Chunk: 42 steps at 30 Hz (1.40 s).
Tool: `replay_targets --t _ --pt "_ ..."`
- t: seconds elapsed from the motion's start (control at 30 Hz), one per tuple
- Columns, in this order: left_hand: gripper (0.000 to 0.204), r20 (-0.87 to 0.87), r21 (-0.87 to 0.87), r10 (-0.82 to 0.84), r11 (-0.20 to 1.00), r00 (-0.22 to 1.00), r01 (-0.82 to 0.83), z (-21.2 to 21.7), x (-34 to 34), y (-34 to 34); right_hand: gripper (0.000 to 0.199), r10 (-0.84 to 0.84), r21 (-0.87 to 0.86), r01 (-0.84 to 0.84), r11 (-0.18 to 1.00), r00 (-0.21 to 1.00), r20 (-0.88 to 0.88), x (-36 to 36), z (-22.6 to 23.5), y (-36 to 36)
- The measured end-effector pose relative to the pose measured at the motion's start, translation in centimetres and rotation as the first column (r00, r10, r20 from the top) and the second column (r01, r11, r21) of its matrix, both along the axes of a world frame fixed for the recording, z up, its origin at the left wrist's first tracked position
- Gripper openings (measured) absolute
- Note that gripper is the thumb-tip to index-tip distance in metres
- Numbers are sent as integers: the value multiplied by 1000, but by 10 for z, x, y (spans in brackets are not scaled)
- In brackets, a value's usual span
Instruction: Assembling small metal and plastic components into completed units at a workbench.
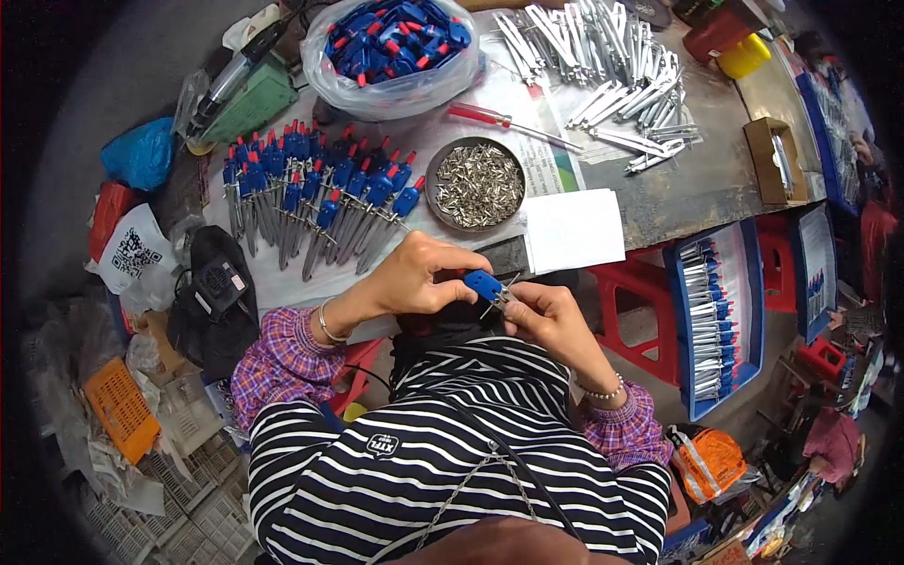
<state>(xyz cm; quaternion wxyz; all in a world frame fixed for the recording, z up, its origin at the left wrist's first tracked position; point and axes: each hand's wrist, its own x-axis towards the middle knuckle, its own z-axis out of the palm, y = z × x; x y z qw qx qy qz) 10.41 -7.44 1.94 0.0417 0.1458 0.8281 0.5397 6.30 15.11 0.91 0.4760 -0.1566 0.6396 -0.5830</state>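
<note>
Between my hands, close in front of my body, is a small blue plastic head (481, 282) with small holes in it. My left hand (419, 273) pinches it between thumb and forefinger. My right hand (548, 315) is closed on the silvery metal part (503, 298) at its other end; thin metal pins stick out there. The fingers hide how the two fit together. Just beyond lies a round dish (431, 185) filled with small metal pins (478, 183). To its left are piled tools with grey metal shanks and blue, red-tipped heads (325, 193).
Behind the dish stands a clear bag (330, 92) of blue-and-red heads. A red-handled screwdriver (490, 117) and white paper (574, 231) lie nearby. Loose silvery metal arms (612, 75) cover the far right of the table. Right of me are a red stool (626, 301) and a blue tray (692, 400).
</note>
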Motion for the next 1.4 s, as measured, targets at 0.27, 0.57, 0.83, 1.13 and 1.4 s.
replay_targets --t 0.27,0.57,0.83,1.13,1.4 --pt "29 240 5 -76 997 968 77 -7 -5 -13 15 81 97 -86 992 995 59 -8 3 -8" --pt "27 187 14 -8 1000 982 6 -10 -13 -2 15 -22 31 19 999 995 101 -12 -9 -1" --pt "27 255 2 -61 998 965 62 -10 -28 2 15 -17 27 14 1000 995 100 -16 -15 7" --pt "28 270 7 -87 996 959 89 -10 -32 6 15 -5 33 2 999 996 92 -18 -14 12" --pt "26 209 -8 -53 998 976 56 -10 -30 8 16 -44 24 42 999 993 106 -17 -15 11"
